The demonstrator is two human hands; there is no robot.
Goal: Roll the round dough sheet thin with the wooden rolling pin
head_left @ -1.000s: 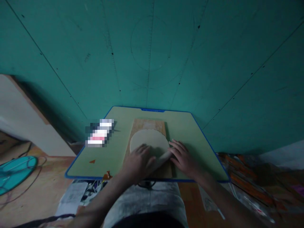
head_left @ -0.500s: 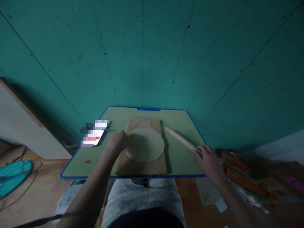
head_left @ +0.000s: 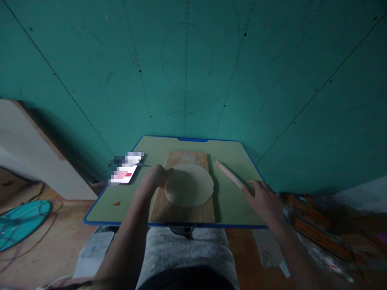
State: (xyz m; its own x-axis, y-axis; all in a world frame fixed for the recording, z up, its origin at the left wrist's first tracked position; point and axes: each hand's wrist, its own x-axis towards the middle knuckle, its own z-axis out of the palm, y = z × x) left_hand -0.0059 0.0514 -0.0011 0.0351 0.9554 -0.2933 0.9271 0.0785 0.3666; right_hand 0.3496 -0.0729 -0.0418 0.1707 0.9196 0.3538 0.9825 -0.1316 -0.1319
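A flat round sheet of dough (head_left: 189,186) lies on a wooden cutting board (head_left: 183,215), overhanging its right edge slightly. My left hand (head_left: 156,177) is closed at the dough's left edge, thumb on top and curled fingers beneath or beside it. To the right of the board, a wooden rolling pin (head_left: 229,174) rests aslant on the tabletop. Beside the pin's near end, my right hand (head_left: 263,198) has its thumb and fingers apart. The thumb lies close to the pin; whether it touches is hard to tell.
The small pale-green table (head_left: 133,213) has a blue rim and stands against a green wall (head_left: 193,72). A phone (head_left: 127,171) with a lit screen leans at the left edge. Near it lies a small orange-brown triangle (head_left: 116,204). Clutter (head_left: 317,229) covers the floor at right.
My right hand has loosened from the rolling pin, fingers spreading, while the pin stays on the table. My left hand keeps to the dough's edge. The whole view has shifted slightly.
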